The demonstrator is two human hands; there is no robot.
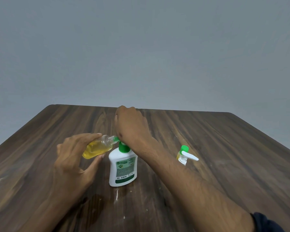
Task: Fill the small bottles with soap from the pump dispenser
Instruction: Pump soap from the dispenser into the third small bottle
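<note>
A white pump dispenser (pixel 123 166) with a green pump stands upright in the middle of the wooden table (pixel 224 148). My right hand (pixel 131 124) presses down on its pump head, which the hand hides. My left hand (pixel 74 156) grips a small clear bottle (pixel 97 148), largely full of yellow soap. The bottle is tilted, its open neck against the green nozzle (pixel 116 139). To the right, a second small bottle (pixel 182 152) with yellow soap and a green cap stands on the table.
A loose white pump top (pixel 188 157) rests beside the second bottle. A wet smear (pixel 117 195) lies on the table in front of the dispenser. A grey wall rises behind the table's far edge.
</note>
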